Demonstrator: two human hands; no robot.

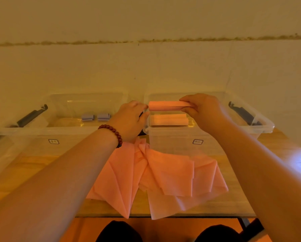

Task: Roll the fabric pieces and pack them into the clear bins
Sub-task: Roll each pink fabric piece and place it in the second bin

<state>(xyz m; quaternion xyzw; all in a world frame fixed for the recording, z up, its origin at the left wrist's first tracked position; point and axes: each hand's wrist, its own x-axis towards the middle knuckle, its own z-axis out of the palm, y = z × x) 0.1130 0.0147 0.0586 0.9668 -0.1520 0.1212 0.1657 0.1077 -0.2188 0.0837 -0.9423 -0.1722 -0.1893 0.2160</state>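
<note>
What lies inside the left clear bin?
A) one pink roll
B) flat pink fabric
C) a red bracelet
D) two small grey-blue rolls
D: two small grey-blue rolls lie side by side in the left bin; the left hand and right hand hold a pink roll over the right bin.

The left forearm (58, 180) and the right forearm (268, 172) are bare as far as the picture shows them, down to the left hand (128, 119) and the right hand (203, 110). Around the left wrist sits a bracelet (113, 133), a single strand of round, glossy, dark red beads of even size; the beads at its lower end look darker, almost black. At the bottom edge the knees (119, 231) show as two rounded shapes clothed in black, too dim for any detail.
</note>
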